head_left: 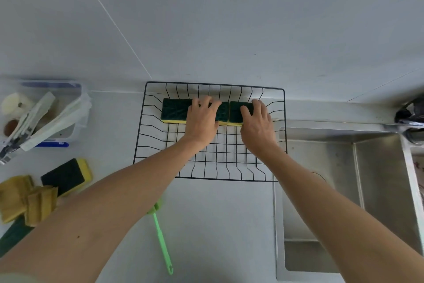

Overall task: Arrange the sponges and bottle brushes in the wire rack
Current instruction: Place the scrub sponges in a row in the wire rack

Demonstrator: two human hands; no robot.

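A black wire rack (160, 145) sits on the white counter against the wall. Two green-topped yellow sponges lie side by side along its far edge. My left hand (202, 119) rests flat on the left sponge (174, 110), fingers spread. My right hand (258, 122) lies on the right sponge (235, 110) and covers most of it. Another green and yellow sponge (66, 176) lies on the counter at the left. A light green bottle brush handle (163, 243) lies on the counter, its head hidden under my left forearm.
Yellow-brown cloths (23, 200) are piled at the left edge. A clear plastic box (76, 122) with wrapped utensils stands at the back left. A steel sink (378, 179) and a tap (410, 117) are at the right, close beside the rack.
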